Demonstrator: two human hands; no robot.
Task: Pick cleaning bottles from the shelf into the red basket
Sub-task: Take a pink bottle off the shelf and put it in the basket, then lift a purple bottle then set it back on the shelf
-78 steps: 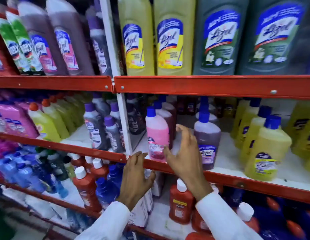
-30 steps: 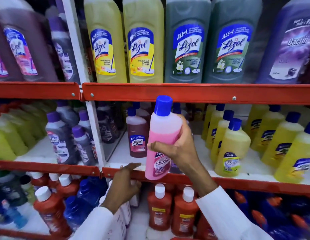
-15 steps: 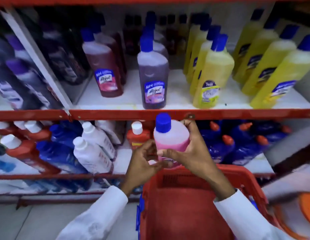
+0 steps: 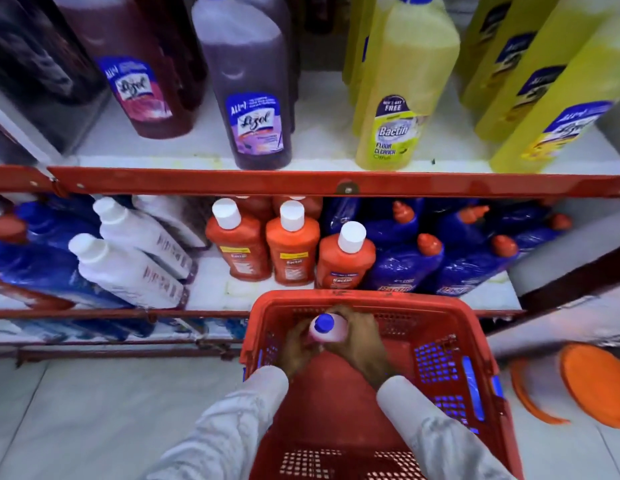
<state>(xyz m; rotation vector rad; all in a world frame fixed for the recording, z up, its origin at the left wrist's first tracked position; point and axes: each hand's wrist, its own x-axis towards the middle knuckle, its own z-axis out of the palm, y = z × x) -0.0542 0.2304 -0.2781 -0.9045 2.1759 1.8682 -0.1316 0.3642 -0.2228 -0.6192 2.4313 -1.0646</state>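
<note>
Head view: both hands are down inside the red basket [image 4: 440, 306], left hand [image 4: 296, 348] and right hand [image 4: 360, 344] wrapped together around the pink bottle [image 4: 331, 332], upright, blue cap [image 4: 323, 322] on top, at the far end of the basket. It looks full, so fairly heavy, with smooth, stiff plastic that could slip. Best held round the body below the shoulder, never by the cap.
</note>
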